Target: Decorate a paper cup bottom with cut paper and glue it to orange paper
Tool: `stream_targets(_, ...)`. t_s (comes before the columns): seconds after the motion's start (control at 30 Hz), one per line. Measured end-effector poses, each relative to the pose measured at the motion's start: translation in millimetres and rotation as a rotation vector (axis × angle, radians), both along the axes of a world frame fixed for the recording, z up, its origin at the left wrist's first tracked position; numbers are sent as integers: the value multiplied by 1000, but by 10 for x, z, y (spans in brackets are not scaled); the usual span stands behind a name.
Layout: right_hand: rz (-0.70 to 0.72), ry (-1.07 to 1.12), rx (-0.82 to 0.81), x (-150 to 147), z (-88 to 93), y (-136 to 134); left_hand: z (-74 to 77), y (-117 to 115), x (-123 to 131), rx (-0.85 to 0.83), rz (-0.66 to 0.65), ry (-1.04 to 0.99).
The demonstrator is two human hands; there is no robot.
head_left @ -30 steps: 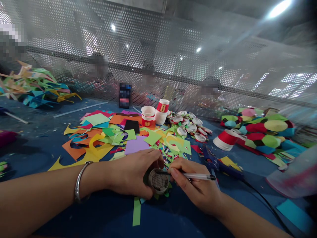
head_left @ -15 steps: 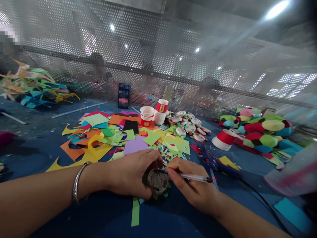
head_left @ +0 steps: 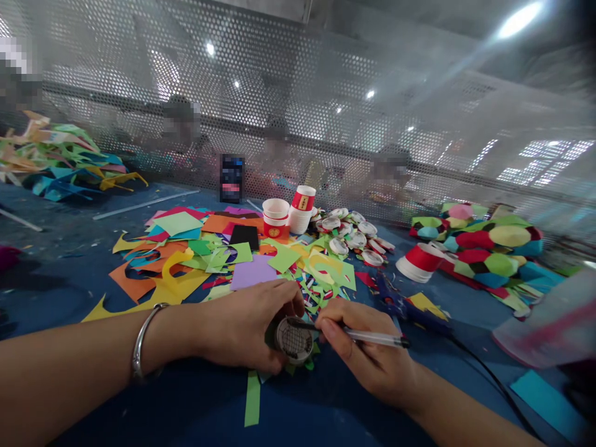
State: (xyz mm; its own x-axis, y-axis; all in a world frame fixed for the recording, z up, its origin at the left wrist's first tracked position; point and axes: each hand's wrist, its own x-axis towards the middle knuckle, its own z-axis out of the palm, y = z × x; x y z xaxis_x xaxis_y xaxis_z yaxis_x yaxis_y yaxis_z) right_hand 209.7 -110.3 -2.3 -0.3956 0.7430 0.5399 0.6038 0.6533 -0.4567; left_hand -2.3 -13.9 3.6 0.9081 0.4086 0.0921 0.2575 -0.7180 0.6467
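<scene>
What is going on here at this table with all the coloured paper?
A person works with both hands at a blue table. The left hand holds a round disc, and the right hand holds a pen with its tip at the disc's edge. Cut paper scraps lie just behind the hands, with paper cups further back.

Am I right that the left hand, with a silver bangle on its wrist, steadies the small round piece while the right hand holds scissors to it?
Not quite: the right hand holds a pen, not scissors, its tip at the round piece, as the head view shows. The left hand, bangle on its wrist, does steady it.
</scene>
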Motion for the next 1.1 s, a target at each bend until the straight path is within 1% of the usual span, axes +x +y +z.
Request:
stream_targets(0.23, -18, -21, -9, 4, -12, 22, 25, -6, 7, -13, -9, 9)
stream_targets(0.4, -82, 33, 9, 48, -6, -23, -17, -10, -1, -7, 26, -69)
stream_targets(0.5, -152, 128, 10, 103, -33, -49, -57, -2, 1, 74, 72, -147)
stream_targets(0.63, -242, 316, 41, 141, -61, -28, -66, 6, 14, 257, 128, -189)
stream_targets(0.7, -291, 349, 39, 137, -54, 5, -52, 1, 18, 357, 146, -208)
stream_targets(0.77, -321, 329, 0, 126, -35, 40, -35, -11, 16, 442, 158, -234)
stream_targets(0.83, -331, 301, -57, 114, -13, 67, -23, -26, 10, 509, 150, -264)
stream_targets(0.93, -319, 288, -147, 103, 3, 88, -14, -46, 2, 569, 104, -297)
stream_targets(1.1, -266, 313, -246, 96, -25, 96, -5, -52, 6, 573, 44, -318)
